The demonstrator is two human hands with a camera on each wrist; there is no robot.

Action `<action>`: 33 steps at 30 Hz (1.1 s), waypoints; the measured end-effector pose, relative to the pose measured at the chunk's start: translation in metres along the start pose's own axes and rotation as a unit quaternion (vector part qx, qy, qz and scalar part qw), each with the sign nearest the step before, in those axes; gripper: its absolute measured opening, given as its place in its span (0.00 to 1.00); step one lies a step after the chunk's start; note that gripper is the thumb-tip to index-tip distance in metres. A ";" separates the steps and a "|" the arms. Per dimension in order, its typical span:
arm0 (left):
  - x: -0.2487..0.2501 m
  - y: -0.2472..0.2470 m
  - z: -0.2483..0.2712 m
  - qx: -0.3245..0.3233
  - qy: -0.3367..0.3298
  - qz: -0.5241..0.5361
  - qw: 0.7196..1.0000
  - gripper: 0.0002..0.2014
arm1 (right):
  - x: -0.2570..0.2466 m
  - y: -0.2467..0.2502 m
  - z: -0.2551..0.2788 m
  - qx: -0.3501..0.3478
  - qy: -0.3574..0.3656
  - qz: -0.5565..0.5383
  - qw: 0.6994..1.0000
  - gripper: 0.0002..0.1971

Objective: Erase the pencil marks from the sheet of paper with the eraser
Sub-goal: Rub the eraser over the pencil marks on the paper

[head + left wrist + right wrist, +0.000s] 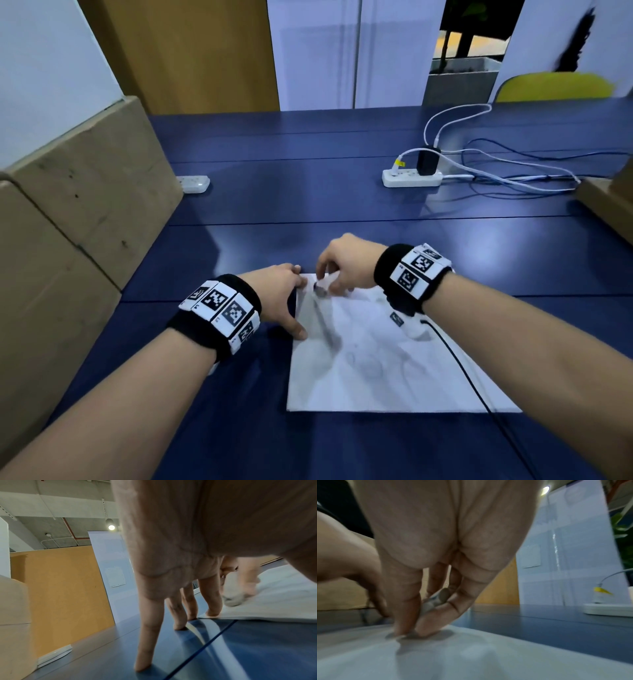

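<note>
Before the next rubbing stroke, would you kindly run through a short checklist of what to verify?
1. Eraser gripped by the right hand: ok.
2. Eraser touching the sheet of paper: ok, near its far left corner.
3. Left hand steadying the sheet: ok, fingertips on its left edge.
4. Sheet lying flat on the table: ok.
5. Pencil marks remaining: not ok, faint lines still show mid-sheet.
6. Black cable over the sheet's right side: not ok, may snag.

eraser [321, 288] mostly hidden by right hand [346, 263]; pencil marks [363, 359] blurred
</note>
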State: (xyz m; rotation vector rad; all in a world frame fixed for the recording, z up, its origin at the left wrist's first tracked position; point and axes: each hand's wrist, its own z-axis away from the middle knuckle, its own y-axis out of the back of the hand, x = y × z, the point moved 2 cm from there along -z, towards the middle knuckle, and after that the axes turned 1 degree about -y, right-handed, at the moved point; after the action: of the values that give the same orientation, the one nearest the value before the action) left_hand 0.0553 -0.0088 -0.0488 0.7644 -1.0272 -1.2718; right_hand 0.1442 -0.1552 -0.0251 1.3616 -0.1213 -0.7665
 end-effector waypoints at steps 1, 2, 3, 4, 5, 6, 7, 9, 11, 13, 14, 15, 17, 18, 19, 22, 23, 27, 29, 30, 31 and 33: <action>0.000 0.000 0.001 -0.002 -0.002 0.004 1.000 0.49 | 0.004 0.002 -0.003 0.020 -0.011 -0.008 1.000 0.10; 0.000 0.000 0.000 -0.005 -0.001 0.006 1.000 0.50 | 0.007 0.001 -0.004 0.029 -0.017 -0.016 0.999 0.10; 0.000 0.000 0.000 -0.008 0.000 0.006 1.000 0.50 | 0.006 -0.001 -0.002 0.028 -0.018 -0.019 0.999 0.10; 0.000 -0.001 -0.001 -0.011 0.002 0.003 1.000 0.50 | 0.003 -0.004 0.002 0.017 -0.011 -0.014 1.000 0.10; 0.000 -0.001 -0.001 -0.014 0.002 -0.003 1.000 0.49 | -0.001 -0.008 0.008 -0.005 0.001 -0.005 1.000 0.11; 0.000 -0.001 -0.001 -0.017 0.001 -0.011 1.000 0.47 | -0.006 -0.011 0.014 -0.035 0.013 0.001 0.999 0.11; 0.000 -0.001 -0.001 -0.018 -0.001 -0.019 1.000 0.45 | -0.011 -0.013 0.018 -0.064 0.022 0.000 0.998 0.11; 0.002 0.000 -0.001 -0.021 -0.002 -0.031 0.999 0.41 | -0.015 -0.010 0.018 -0.080 0.029 0.007 0.996 0.11; 0.004 0.000 0.000 -0.016 0.000 -0.051 0.999 0.42 | -0.009 -0.003 0.008 -0.034 0.014 0.018 0.999 0.11; 0.005 0.000 0.001 -0.013 0.004 -0.061 0.998 0.45 | -0.002 0.002 -0.001 0.015 -0.014 0.012 1.000 0.10; 0.005 0.000 0.002 -0.014 0.006 -0.061 0.998 0.45 | 0.001 0.002 -0.003 0.029 -0.018 0.007 0.999 0.10; 0.005 0.001 0.002 -0.016 0.006 -0.062 0.998 0.45 | 0.002 0.001 -0.001 0.032 -0.016 0.003 0.999 0.10; 0.005 0.001 0.002 -0.018 0.005 -0.058 0.998 0.43 | -0.002 -0.006 0.010 -0.010 0.002 -0.006 1.000 0.11; 0.005 0.001 0.002 -0.018 0.003 -0.055 0.998 0.42 | -0.006 -0.010 0.017 -0.046 0.014 -0.016 0.999 0.11; 0.004 0.001 0.002 -0.018 0.003 -0.054 0.998 0.41 | -0.010 -0.013 0.023 -0.082 0.023 -0.024 0.996 0.11; 0.003 0.002 0.002 -0.015 0.004 -0.045 0.999 0.40 | -0.011 -0.010 0.022 -0.077 0.029 -0.016 0.997 0.10; 0.003 0.002 0.003 -0.013 0.001 -0.044 0.999 0.41 | -0.007 -0.005 0.015 -0.041 0.016 -0.012 0.999 0.09; -0.002 -0.001 0.006 0.002 -0.009 -0.023 1.000 0.43 | 0.009 0.004 0.003 0.036 -0.026 -0.015 0.999 0.08; -0.006 -0.005 0.006 0.007 -0.014 -0.010 1.000 0.46 | 0.005 -0.002 0.013 -0.002 -0.016 -0.018 1.000 0.09; -0.009 -0.007 0.006 0.008 -0.015 -0.007 1.000 0.48 | 0.000 -0.006 0.020 -0.039 -0.003 -0.023 0.999 0.10; -0.011 -0.009 0.006 0.008 -0.014 -0.006 1.000 0.50 | -0.006 -0.011 0.027 -0.080 0.010 -0.030 0.996 0.10; -0.014 -0.011 0.006 0.004 -0.007 -0.007 1.000 0.52 | -0.013 -0.013 0.030 -0.110 0.027 -0.021 0.993 0.10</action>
State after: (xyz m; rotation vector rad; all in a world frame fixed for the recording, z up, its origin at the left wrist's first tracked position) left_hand 0.0458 0.0036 -0.0588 0.7710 -1.0399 -1.2877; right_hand 0.1140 -0.1729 -0.0253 1.1772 0.0336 -0.7539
